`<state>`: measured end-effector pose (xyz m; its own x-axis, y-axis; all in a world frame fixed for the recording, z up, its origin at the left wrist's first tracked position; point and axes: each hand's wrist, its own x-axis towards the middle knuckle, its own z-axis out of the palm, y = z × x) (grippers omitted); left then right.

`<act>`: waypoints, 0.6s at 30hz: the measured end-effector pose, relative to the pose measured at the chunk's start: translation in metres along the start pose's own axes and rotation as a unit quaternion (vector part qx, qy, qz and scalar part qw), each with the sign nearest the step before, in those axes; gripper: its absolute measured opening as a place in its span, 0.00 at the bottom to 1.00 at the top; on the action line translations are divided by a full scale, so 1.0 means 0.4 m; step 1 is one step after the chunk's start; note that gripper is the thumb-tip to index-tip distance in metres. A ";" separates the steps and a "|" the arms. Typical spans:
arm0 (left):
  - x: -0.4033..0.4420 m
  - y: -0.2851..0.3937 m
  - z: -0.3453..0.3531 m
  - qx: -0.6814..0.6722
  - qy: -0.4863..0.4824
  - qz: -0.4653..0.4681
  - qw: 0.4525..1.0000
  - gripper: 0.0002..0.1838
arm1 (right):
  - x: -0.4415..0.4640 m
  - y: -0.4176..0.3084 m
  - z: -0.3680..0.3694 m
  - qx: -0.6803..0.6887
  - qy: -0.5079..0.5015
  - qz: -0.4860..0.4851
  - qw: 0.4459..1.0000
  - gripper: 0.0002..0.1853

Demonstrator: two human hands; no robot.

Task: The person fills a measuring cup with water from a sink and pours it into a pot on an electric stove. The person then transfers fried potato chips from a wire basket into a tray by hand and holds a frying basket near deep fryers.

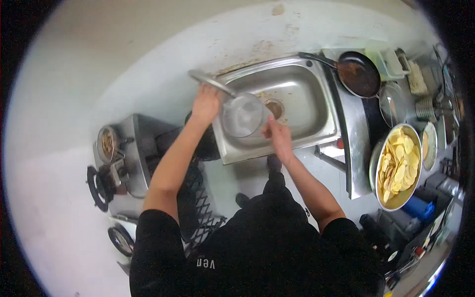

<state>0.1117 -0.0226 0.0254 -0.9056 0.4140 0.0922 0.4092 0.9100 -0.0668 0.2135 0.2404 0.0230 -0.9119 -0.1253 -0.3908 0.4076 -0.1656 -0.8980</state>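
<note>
Over the left part of the steel sink [309, 89] is a round, translucent grey strainer [242, 115], which looks like fine mesh. My right hand [278, 136] is closed at the strainer's right edge, its fingers bent together. A curved metal faucet [210, 80] reaches over the sink's left corner, its spout ending just above the strainer. My left hand [207, 103] is up against the faucet with its fingers on the metal; their exact grip is partly hidden. Below the strainer's right side shows the drain [274, 109], with brownish bits around it.
Right of the sink, a steel counter [354, 148] bears a black frying pan [358, 74], a glass lid [392, 104] and a large bowl of sliced potatoes [374, 171]. On the left stand a steel unit [136, 153] and a small pot [107, 143]. The wall [163, 64] rises behind the sink.
</note>
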 end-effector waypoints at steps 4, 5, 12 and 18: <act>-0.349 0.105 -0.149 -0.062 0.083 -0.112 0.988 0.20 | -0.074 -0.056 0.044 -0.110 0.014 -0.028 0.994 0.29; -0.461 0.124 -0.146 -0.070 0.081 -0.149 0.983 0.21 | -0.103 -0.071 0.071 -0.149 0.018 -0.048 0.987 0.30; -1.209 0.335 -0.192 -0.108 0.034 -0.392 0.913 0.24 | -0.348 -0.129 0.414 -0.131 -0.199 -0.075 0.968 0.21; -1.641 0.431 -0.317 -0.089 0.150 -0.542 0.822 0.22 | -0.634 -0.154 0.866 -0.093 -0.455 -0.064 0.884 0.17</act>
<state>0.7909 -0.1347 0.0795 -0.6917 -0.6799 0.2436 -0.5862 0.7255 0.3606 0.4361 -0.0563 0.2475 -0.5004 -0.8651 -0.0352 0.2123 -0.0832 -0.9737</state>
